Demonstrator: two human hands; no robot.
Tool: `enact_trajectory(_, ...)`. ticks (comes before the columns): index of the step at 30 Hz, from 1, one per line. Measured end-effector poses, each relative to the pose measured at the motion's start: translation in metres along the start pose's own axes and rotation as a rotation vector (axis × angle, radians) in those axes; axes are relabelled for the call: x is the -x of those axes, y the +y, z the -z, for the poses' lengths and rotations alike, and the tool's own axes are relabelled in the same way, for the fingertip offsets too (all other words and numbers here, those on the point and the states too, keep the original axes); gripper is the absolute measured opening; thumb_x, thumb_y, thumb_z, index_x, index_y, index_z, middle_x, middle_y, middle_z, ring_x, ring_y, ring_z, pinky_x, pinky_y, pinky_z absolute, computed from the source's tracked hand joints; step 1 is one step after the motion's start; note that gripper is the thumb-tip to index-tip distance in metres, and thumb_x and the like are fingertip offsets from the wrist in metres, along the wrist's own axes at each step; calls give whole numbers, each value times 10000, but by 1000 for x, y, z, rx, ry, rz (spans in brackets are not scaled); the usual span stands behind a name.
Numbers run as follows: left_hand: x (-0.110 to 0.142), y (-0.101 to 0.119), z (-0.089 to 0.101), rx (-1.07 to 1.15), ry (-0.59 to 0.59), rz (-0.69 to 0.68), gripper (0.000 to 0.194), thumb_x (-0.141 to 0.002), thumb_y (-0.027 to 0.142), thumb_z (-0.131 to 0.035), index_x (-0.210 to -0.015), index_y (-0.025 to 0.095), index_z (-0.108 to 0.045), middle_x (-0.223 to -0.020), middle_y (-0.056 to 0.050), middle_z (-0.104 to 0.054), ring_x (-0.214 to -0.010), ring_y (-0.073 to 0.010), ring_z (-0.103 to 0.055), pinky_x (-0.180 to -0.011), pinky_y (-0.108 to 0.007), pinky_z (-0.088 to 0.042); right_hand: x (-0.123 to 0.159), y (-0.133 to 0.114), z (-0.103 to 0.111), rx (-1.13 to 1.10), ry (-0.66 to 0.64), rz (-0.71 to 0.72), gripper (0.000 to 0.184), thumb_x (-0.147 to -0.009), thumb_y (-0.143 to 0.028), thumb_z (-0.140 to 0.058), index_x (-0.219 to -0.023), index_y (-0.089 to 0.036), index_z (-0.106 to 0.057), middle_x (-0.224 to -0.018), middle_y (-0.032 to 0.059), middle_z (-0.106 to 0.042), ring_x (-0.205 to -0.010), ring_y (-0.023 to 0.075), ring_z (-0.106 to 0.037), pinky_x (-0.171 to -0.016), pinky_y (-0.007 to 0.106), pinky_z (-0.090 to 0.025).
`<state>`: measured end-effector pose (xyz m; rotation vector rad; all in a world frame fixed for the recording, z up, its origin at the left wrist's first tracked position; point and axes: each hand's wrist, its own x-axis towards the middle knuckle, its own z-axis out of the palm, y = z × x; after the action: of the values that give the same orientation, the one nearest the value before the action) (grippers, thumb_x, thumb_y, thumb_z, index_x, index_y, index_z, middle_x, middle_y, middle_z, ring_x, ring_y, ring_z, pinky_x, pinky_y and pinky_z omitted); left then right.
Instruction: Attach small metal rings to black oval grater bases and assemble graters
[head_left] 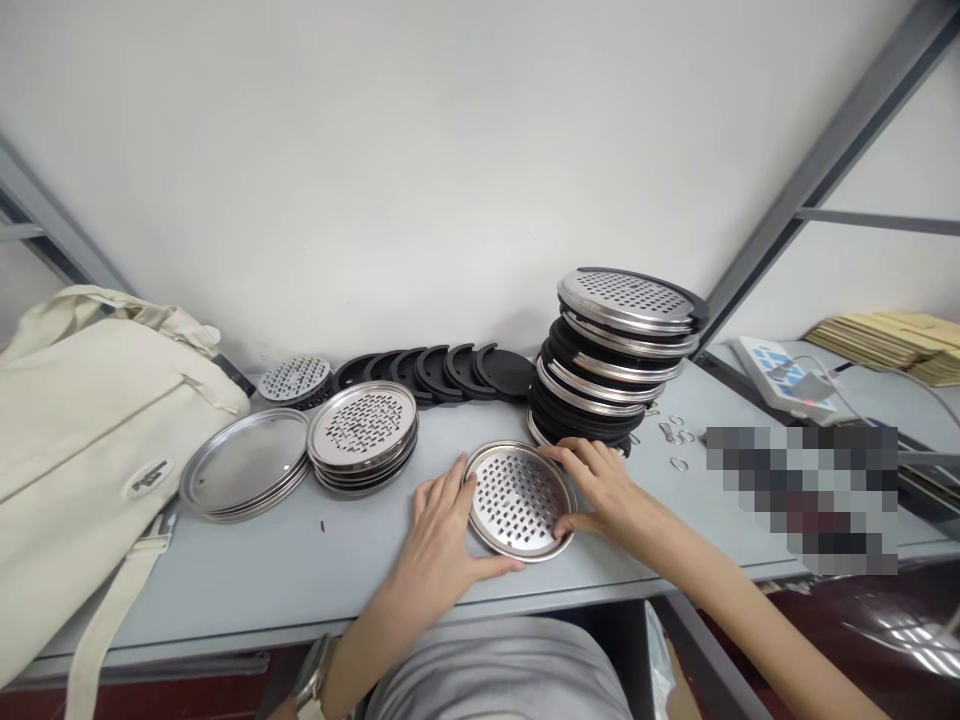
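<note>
A round metal grater plate [517, 500] with a raised rim and rows of holes lies on the grey table in front of me. My left hand [442, 545] grips its left edge, fingers along the rim and thumb by the near edge. On the opposite side, my right hand [600, 495] holds the rim with its fingers at the far right and its thumb over the inner face. Just behind is a tall, leaning stack of metal plates and black round holders [615, 365]. To the left stands a lower stack of grater plates [364, 430].
Plain metal discs [247, 465] lie beside a cream bag [112, 430] at left. Black holders [442, 372] overlap in a row along the wall, near small perforated discs [295, 380]. Metal rings [677, 437] are scattered at right, with a white box [784, 378] farther off.
</note>
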<state>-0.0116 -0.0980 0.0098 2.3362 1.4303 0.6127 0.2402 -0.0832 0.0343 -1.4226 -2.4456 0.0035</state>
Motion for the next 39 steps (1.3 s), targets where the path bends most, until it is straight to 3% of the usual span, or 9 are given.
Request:
enact_trajectory(10,0,0,1,127,-26,79,882,-582,587,-784,-1323,226,-472,-1516,-131,-291,-1361,-353,-291,-1080,-524,-271,4,7,-5,-199,-27,-2,626,-763,-376,-729,-1309,-292,-433,-1209,91,-511,-1093,309,-493,-922,464,-430)
enact_trajectory(18,0,0,2,107,-28,96,883,-583,603,-778,-1327,236,-473,-1501,-122,-311,-1344,-349,-298,-1083,-521,-270,7,5,0,-461,-80,-84,619,-802,-451,-679,-1321,-299,-378,-1354,93,-372,-1310,281,-376,-1076,438,-367)
enact_trajectory(23,-1,0,3,130,-29,131,887,-569,570,-803,-1332,255,-479,-1463,-112,-334,-1346,-342,-290,-1090,-509,-249,17,2,-18,-444,-21,-132,470,-896,-435,-557,-1307,-286,-387,-1462,107,-297,-1361,278,-350,-1093,445,-361)
enact_trajectory(26,-2,-1,5,146,-12,139,896,-533,551,-828,-1317,272,-496,-1431,-119,-347,-1346,-351,-292,-1086,-530,-231,21,0,-26,-436,11,-118,497,-906,-430,-544,-1337,-276,-349,-1500,127,-276,-1375,284,-340,-1094,458,-362)
enact_trajectory(33,-4,-1,3,166,5,138,878,-486,535,-852,-1267,278,-546,-1391,-112,-380,-1313,-354,-341,-1070,-527,-260,16,-3,-26,-410,-8,-90,468,-927,-430,-503,-1337,-242,-379,-1535,149,-260,-1397,272,-313,-1096,444,-362)
enact_trajectory(39,-1,-2,0,141,-7,78,894,-555,575,-805,-1335,285,-479,-1408,-112,-366,-1327,-348,-312,-1077,-516,-257,15,-2,-27,-411,-11,-98,473,-915,-450,-520,-1321,-242,-394,-1544,142,-240,-1404,269,-297,-1098,446,-359)
